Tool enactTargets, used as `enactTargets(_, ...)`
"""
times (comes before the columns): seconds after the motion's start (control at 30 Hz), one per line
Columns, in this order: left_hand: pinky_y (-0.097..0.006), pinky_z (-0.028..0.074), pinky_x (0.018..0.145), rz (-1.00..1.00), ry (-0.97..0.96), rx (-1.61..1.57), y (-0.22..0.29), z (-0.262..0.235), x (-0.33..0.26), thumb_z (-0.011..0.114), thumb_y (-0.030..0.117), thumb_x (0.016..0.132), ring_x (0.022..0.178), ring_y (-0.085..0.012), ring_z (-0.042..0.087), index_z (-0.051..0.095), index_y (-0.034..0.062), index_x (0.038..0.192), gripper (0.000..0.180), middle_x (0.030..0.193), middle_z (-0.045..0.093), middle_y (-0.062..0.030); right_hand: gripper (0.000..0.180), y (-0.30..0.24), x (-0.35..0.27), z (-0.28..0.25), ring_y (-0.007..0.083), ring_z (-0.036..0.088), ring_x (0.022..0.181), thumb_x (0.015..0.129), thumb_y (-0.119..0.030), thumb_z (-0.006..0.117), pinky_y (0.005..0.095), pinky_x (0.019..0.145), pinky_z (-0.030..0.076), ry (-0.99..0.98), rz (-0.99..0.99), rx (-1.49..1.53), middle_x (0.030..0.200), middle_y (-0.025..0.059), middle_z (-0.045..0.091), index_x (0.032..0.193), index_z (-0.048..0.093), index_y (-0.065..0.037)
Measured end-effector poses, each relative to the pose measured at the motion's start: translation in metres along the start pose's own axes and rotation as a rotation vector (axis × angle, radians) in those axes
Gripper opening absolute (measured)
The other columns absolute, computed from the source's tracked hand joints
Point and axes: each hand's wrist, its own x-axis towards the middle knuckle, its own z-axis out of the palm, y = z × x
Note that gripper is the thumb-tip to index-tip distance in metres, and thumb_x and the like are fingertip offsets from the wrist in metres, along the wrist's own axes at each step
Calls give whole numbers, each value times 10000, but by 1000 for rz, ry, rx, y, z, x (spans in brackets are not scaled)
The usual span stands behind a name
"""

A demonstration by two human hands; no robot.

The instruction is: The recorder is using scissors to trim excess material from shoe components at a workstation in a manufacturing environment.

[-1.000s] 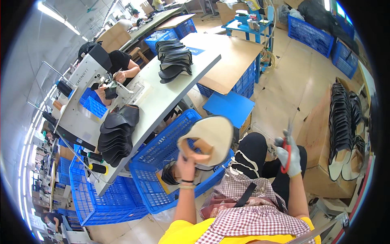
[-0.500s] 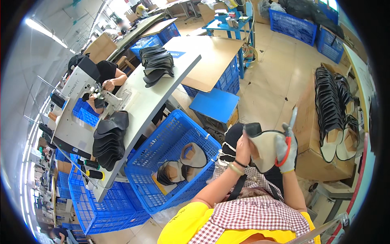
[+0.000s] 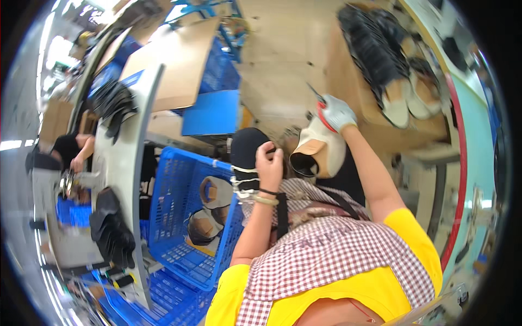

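Note:
My right hand (image 3: 339, 115), in a pale work glove, is closed round red-handled scissors (image 3: 323, 111) whose dark tip points up and away. The same hand grips the edge of a cream shoe upper (image 3: 331, 149), which has a tan inner piece and a black-lined opening and hangs over my lap. My bare left hand (image 3: 269, 165) is apart from the upper, above my dark-clad left knee (image 3: 246, 145). Its fingers are curled in; whether anything small is between them is hidden.
At my left stands a blue plastic basket (image 3: 163, 217) with several shoe uppers (image 3: 204, 225). Beyond it, a co-worker's hand (image 3: 78, 162) is at a sewing table (image 3: 142, 125) bearing black pieces (image 3: 111, 228). A cardboard box (image 3: 348, 81) on the right carries rows of uppers (image 3: 372, 51).
The view has swung to the right. My left hand has let go of the shoe upper and drawn away to the left; the upper has turned, its opening now toward me, in my right hand.

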Motion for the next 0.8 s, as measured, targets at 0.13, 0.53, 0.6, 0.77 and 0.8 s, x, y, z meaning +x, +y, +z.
enactTargets(0.13,-245,458,489,-387,-471,-80,21,4,-25,595,84,871,539,-110,565,571,-38,1082,246,887,620,-79,328,4,5,-2,398,592,963,872,-332,455,480,815,470,-4,58,2,1038,206,628,1054,607,-105)
enactTargets(0.53,-244,446,487,-104,-749,-49,-3,30,-51,601,78,882,531,-112,575,530,-19,908,123,662,555,-48,501,8,1,-9,383,588,1001,801,-498,588,455,851,461,184,145,218,1059,207,625,1105,595,-100)
enactTargets(0.6,-241,423,452,-190,-698,-135,6,30,-43,592,81,890,498,-102,566,516,2,768,164,608,552,-31,519,17,-1,-9,384,580,1018,802,-503,589,447,864,456,345,123,287,1086,208,616,1116,591,-90)
enactTargets(0.77,-189,412,405,-452,-462,-440,17,23,-8,597,163,910,468,-88,574,575,7,891,159,658,609,-36,601,22,-36,-17,308,597,1018,800,-418,659,367,889,449,430,128,608,1074,182,625,1230,520,-21)
enactTargets(0.8,-192,404,389,-466,-476,-364,23,31,-7,614,183,900,451,-91,567,578,7,898,180,663,612,-40,632,35,-44,-14,220,620,835,789,-331,689,312,750,490,353,163,600,943,139,633,1288,472,-10)
